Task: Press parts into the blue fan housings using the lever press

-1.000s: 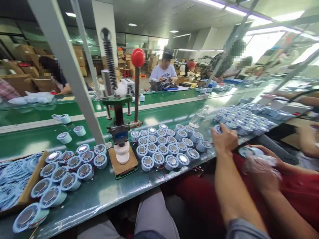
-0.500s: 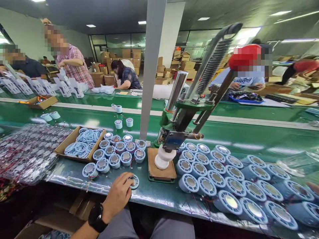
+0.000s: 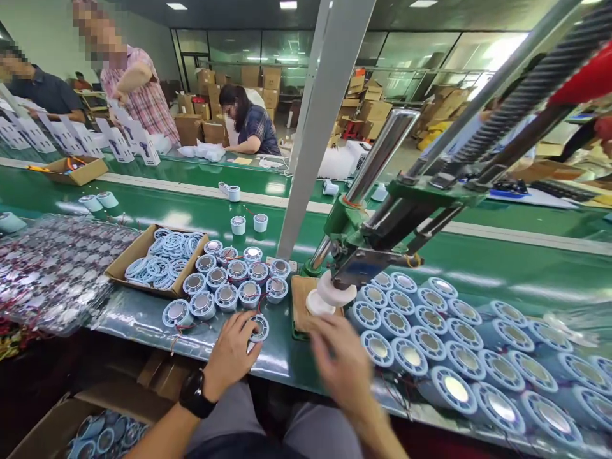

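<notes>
My left hand (image 3: 235, 347), with a black watch on its wrist, grips a light blue round part (image 3: 259, 327) at the bench's front. My right hand (image 3: 342, 357) is blurred by motion, in front of the press's base; its fingertips are near the white round fixture (image 3: 319, 302), and whether they hold anything is unclear. The green hand press (image 3: 363, 255) leans over that fixture, its white pressing head (image 3: 335, 290) just above. Several blue round parts with metal centres (image 3: 225, 296) stand left of the press.
Many more blue parts (image 3: 461, 344) fill the bench on the right. A cardboard box of blue rings (image 3: 115, 278) and a pile of metal pieces (image 3: 62, 268) lie left. A grey post (image 3: 318, 127) rises behind the bench. Several people work across it.
My right hand has come into view at the press. My left hand stays at the blue part. The camera view has shifted, and the press looks larger and more tilted.
</notes>
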`<state>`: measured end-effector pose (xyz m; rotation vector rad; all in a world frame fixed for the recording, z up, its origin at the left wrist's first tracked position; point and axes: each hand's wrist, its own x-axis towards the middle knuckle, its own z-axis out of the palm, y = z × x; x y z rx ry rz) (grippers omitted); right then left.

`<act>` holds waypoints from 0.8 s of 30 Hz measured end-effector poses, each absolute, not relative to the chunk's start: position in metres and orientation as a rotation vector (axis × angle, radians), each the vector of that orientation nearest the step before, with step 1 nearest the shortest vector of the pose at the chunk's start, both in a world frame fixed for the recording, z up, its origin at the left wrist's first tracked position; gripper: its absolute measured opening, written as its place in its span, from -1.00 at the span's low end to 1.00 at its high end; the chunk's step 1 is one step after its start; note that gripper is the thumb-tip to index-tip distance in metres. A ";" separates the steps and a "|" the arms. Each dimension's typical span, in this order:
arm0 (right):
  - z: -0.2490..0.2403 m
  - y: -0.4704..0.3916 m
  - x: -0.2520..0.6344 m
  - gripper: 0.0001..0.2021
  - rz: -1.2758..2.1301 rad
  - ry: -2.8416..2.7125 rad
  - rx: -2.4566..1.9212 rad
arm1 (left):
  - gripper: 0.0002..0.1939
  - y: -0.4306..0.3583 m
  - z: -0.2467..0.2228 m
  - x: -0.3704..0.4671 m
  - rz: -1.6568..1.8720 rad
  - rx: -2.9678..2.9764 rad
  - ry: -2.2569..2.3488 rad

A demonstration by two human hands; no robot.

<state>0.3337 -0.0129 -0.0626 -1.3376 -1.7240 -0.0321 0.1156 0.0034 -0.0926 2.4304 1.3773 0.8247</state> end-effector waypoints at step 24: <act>-0.098 -0.072 0.340 -0.95 0.161 -1.761 -1.172 | -0.49 0.006 -0.082 0.086 0.557 2.575 1.175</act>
